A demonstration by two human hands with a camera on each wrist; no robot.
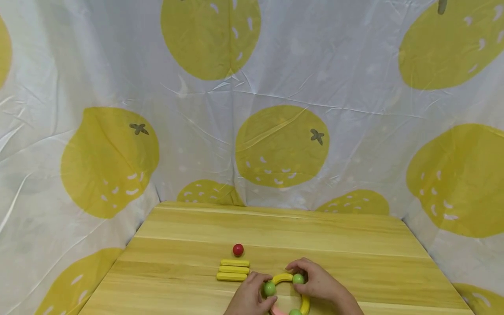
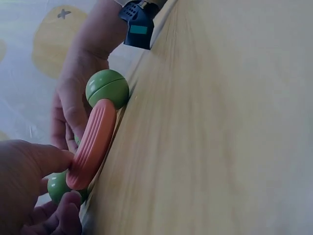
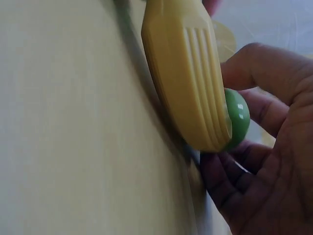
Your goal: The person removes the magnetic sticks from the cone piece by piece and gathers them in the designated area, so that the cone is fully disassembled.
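A ring of curved sticks and green balls lies on the table, near its front edge. In the head view it has a yellow curved stick [image 1: 282, 277] at the back, another yellow curved stick [image 1: 305, 302] on the right and a pink curved stick [image 1: 278, 311] at the front left. My left hand [image 1: 249, 295] pinches the left green ball [image 1: 269, 288], its thumb against the pink stick's end in the left wrist view. Fingers and thumb of my right hand [image 1: 320, 281] grip the right green ball [image 1: 298, 279]. A third green ball [image 1: 295, 312] is cut off by the frame's bottom.
Three straight yellow sticks [image 1: 232, 270] lie side by side left of the ring. Behind them sits a red ball [image 1: 238, 250]. A curtain [image 1: 362, 144] with a yellow fruit print surrounds the wooden table [image 1: 173, 245] at the back and sides.
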